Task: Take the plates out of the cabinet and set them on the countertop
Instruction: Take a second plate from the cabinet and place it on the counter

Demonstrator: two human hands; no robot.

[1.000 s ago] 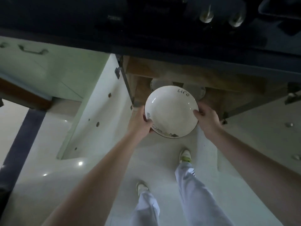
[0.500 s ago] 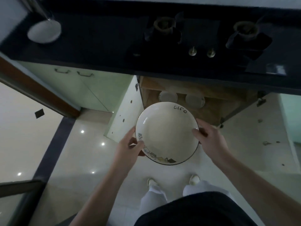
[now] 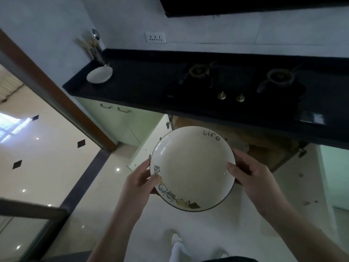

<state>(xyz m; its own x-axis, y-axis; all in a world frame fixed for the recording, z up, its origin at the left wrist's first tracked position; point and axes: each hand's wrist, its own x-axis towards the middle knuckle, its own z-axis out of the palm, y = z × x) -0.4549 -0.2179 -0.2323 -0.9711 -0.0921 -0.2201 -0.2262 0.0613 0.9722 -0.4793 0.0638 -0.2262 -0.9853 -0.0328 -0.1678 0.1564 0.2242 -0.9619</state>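
Both hands clasp the plate (image 3: 192, 168): left hand (image 3: 140, 183) at its left rim, right hand (image 3: 249, 176) at its right rim, thumbs over the edge. The plate hangs in the air in front of the open cabinet (image 3: 264, 146), below the tabletop (image 3: 143, 86). Glazed ceramic, rigid, smooth, likely slippery and breakable; opposite rims are the safest hold. On the dark glossy tabletop, far left, sits a small white dish (image 3: 99, 74).
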